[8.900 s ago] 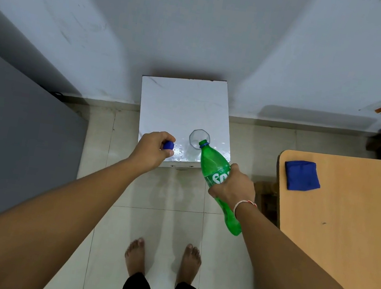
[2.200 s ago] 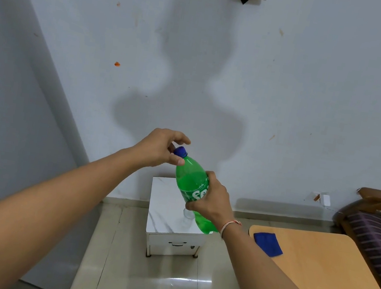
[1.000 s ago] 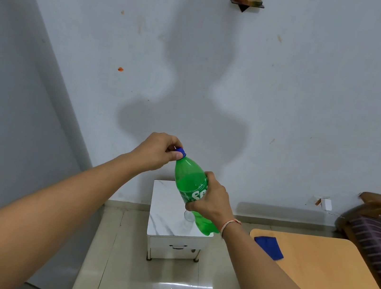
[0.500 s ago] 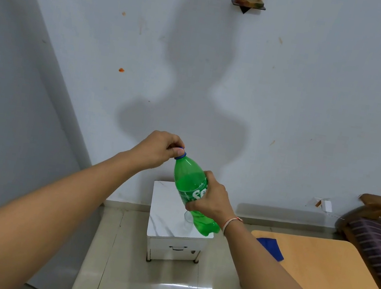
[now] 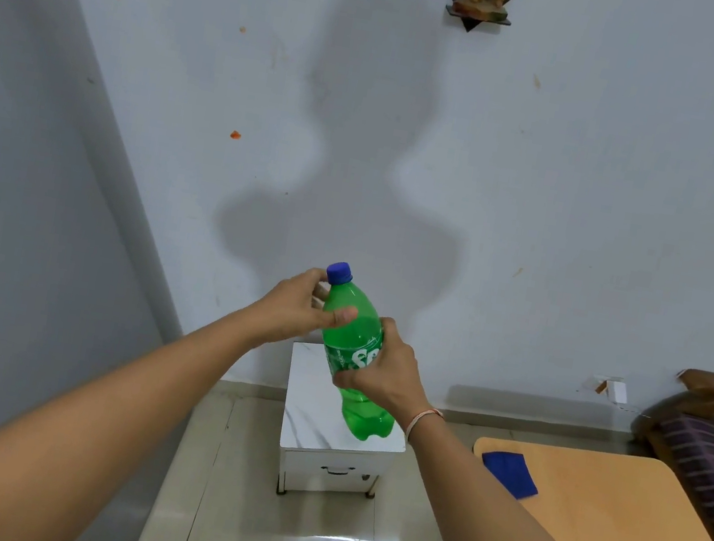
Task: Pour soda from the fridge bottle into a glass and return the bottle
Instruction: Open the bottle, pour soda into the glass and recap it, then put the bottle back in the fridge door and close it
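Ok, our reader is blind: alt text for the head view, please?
Both hands hold a capped green bottle above a small white cabinet: right hand round its middle, left hand at its neck.

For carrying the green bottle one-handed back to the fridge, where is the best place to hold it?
Probably the labelled middle of the bottle, wrapped from its right side, as the right hand does now. The body is widest there, and the blue cap is on.

Left hand (image 5: 297,307) has slid from cap (image 5: 339,273) to bottle (image 5: 351,339) shoulder
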